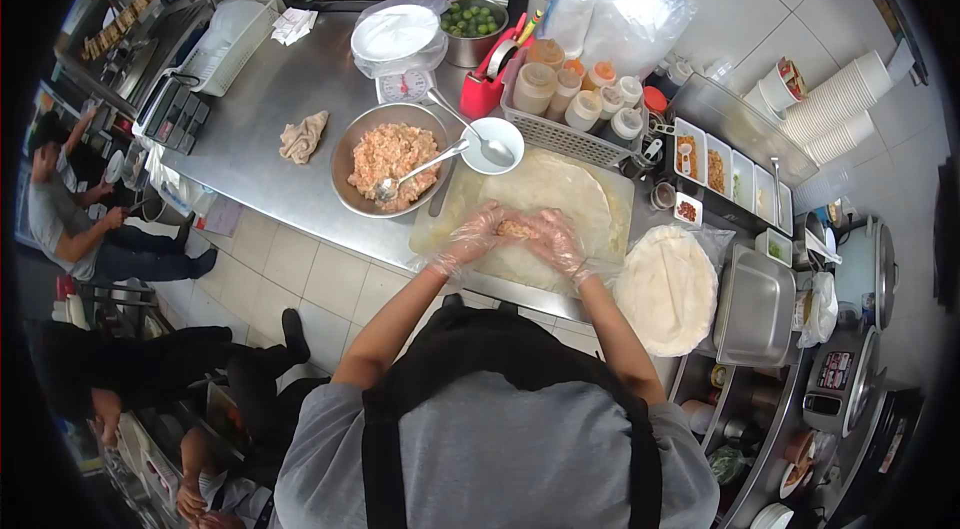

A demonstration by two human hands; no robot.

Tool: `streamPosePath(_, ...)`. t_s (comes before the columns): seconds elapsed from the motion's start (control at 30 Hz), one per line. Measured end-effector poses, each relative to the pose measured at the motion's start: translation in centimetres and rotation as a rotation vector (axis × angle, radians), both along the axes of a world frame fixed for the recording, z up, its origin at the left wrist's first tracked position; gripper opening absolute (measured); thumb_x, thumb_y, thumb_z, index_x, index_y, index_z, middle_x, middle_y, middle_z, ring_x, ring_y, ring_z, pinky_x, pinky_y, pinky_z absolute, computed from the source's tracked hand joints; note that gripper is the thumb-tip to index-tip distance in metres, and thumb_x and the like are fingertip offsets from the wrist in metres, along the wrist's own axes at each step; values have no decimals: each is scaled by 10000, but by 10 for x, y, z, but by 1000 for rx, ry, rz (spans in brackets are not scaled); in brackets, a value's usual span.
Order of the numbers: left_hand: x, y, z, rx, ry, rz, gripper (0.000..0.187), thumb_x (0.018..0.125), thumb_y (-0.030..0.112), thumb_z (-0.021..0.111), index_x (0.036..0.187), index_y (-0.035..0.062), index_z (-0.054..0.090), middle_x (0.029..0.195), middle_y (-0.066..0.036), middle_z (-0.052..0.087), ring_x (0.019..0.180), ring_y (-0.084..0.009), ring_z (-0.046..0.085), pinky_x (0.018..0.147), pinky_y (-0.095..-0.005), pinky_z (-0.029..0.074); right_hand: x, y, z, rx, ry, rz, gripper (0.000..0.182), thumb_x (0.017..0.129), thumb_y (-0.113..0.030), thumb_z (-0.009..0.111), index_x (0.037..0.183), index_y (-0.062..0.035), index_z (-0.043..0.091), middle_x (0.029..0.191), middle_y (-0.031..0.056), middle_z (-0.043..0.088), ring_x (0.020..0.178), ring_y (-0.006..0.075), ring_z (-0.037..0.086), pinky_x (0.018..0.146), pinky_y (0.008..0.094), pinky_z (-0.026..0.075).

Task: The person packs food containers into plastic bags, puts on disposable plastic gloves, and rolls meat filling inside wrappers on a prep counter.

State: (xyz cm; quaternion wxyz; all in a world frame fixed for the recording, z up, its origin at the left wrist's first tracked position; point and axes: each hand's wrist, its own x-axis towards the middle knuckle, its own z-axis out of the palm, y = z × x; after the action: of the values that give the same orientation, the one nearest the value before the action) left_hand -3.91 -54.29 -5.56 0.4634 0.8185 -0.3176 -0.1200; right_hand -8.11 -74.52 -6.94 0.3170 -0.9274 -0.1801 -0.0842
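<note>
Both my hands wear clear plastic gloves and work low on a cutting board (450, 204). A thin round pale wrapper sheet (560, 189) lies on that board. My left hand (478, 237) and my right hand (553, 241) curl in from either side on a strip of orange-pink minced filling (515, 228) at the sheet's near edge. Their fingers are closed around its ends and partly hide it. Left of the board stands a steel bowl (345, 184) of the same-looking mince with a spoon (420, 171) in it. A white bowl (487, 165) with another spoon sits behind the board.
A stack of round wrappers (667, 291) lies right of my right hand, beside a steel tray (757, 304). Behind the board is a basket (570, 136) of sauce bottles. A crumpled cloth (303, 137) and a scale (405, 87) are farther left. Other people (75, 199) are at the left.
</note>
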Motion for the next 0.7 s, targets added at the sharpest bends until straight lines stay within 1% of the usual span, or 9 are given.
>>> streamPosePath(0.1,0,-1,3,68,20,32,465,692,177,723,1128,105,578,985,-130,560,959,-297,529,854,-393,431,-13,4,23,-72,-117,-119,345,696,-190,704,1021,-100,634,983,63,551,936,277,512,821,392,418)
streamPosePath(0.27,-2,2,7,115,20,37,483,713,140,715,1168,104,559,1041,-119,571,1029,-285,522,895,-363,427,-5,-20,-3,-81,66,43,344,708,-212,724,1021,-100,637,966,65,566,919,264,522,832,382,421)
streamPosePath(0.4,-1,7,-10,7,25,63,462,736,137,707,1178,127,571,1094,-97,574,1138,-264,472,959,-350,398,-2,-22,6,213,-75,-25,375,654,-303,763,939,-91,643,948,77,575,937,249,530,789,386,422)
streamPosePath(0.47,-3,5,5,-99,277,31,426,744,144,708,1154,130,592,1108,-83,563,1131,-239,469,961,-347,394,7,-24,-15,523,69,38,366,666,-308,758,924,-79,637,925,85,576,913,251,539,766,389,432)
streamPosePath(0.5,-3,5,11,-149,402,21,408,748,147,709,1142,131,603,1115,-76,558,1128,-226,467,962,-346,393,5,-20,-25,426,17,16,377,661,-313,760,928,-79,635,916,83,576,900,252,541,753,391,435)
streamPosePath(0.57,1,2,2,46,179,1,385,745,140,712,1117,120,619,1106,-85,539,1093,-215,484,945,-340,402,3,-12,-38,234,-90,-18,398,651,-324,763,935,-80,632,898,79,574,875,254,546,728,395,441)
streamPosePath(0.6,2,2,1,143,67,-7,374,743,137,714,1105,114,627,1102,-90,529,1076,-209,493,936,-337,407,4,-13,-35,315,20,-20,365,659,-292,764,940,-94,640,911,70,571,896,247,534,766,381,430)
streamPosePath(0.67,-2,3,-1,29,159,37,370,730,119,715,1090,103,630,1052,-93,525,1024,-215,511,897,-337,420,6,-18,-28,471,244,-21,310,677,-227,766,949,-124,658,937,52,566,939,233,510,841,353,406)
streamPosePath(0.7,-4,3,0,-31,205,62,368,724,111,715,1082,97,632,1026,-95,524,998,-219,519,877,-336,427,2,-14,-11,311,137,-15,318,676,-229,765,958,-126,660,932,50,564,930,236,512,831,352,409)
